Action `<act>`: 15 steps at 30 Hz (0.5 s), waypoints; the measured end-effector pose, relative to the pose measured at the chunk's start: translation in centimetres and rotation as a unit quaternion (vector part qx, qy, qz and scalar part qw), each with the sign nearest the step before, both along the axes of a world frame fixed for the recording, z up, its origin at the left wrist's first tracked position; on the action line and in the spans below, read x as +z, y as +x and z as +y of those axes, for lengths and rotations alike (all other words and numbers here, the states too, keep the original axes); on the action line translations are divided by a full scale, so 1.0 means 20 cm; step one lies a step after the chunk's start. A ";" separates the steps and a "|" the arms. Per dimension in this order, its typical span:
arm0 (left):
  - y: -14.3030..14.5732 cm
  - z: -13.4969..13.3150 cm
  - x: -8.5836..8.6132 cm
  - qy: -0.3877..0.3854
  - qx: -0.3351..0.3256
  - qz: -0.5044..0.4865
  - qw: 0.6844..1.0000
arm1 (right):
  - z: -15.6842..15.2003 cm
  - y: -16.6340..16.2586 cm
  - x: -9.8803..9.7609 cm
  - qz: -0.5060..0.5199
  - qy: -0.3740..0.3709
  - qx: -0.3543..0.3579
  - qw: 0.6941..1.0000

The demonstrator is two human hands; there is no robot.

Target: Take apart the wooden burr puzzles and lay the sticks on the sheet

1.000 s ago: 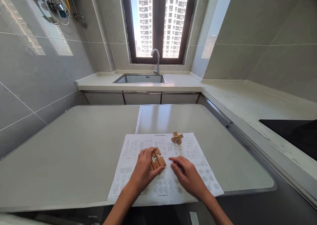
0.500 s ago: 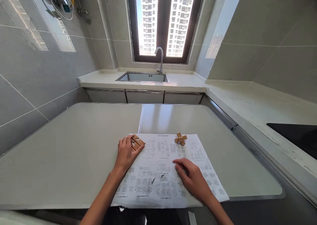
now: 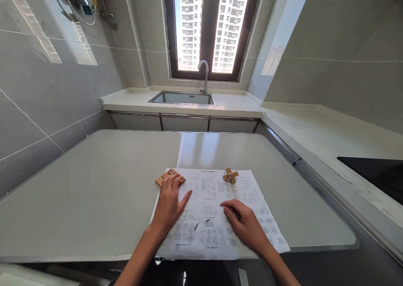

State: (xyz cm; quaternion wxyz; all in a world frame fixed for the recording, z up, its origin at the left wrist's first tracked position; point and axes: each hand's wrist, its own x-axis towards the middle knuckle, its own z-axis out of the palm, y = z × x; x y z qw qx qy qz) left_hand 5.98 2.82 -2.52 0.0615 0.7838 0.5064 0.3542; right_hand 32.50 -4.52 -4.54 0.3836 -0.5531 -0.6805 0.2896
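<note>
My left hand [image 3: 170, 203] lies at the sheet's left side, palm down with the thumb spread away. Its fingertips touch a row of notched wooden puzzle pieces [image 3: 160, 180], partly hidden under the fingers. Lower right, my right hand [image 3: 244, 222] rests on the paper, fingers loosely bent and a gap between thumb and index finger; nothing shows in it. Beyond it, a star-shaped wooden interlocking puzzle [image 3: 230, 175] sits near the sheet's top right. The white printed sheet [image 3: 217, 200] carries rows of small diagrams and lies under both hands.
The sheet lies on a pale table [image 3: 94, 202] with a seam down its middle. Behind are a counter [image 3: 236, 101], a sink [image 3: 185, 103] and a faucet [image 3: 205, 76] below a window. On the right counter is a black cooktop [image 3: 374, 174].
My left hand has loosened from around the wooden pieces and spread its thumb, so it now lies over their near side. More of the row shows. My right hand stays nearly still.
</note>
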 end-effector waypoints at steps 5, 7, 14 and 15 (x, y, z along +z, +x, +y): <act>0.11 -0.22 0.05 -0.129 -0.100 -0.034 0.986 | 0.02 0.02 0.02 0.025 -0.023 -0.025 0.999; 0.12 -0.28 0.06 -0.177 -0.110 -0.046 0.977 | 0.06 0.04 0.02 0.045 -0.019 -0.050 0.998; 0.11 -0.33 0.06 -0.237 -0.107 -0.116 0.959 | 0.30 0.08 0.04 0.046 0.000 -0.102 0.994; 0.11 -0.34 0.06 -0.239 -0.104 -0.123 0.958 | 0.32 0.08 0.04 0.045 -0.011 -0.102 0.994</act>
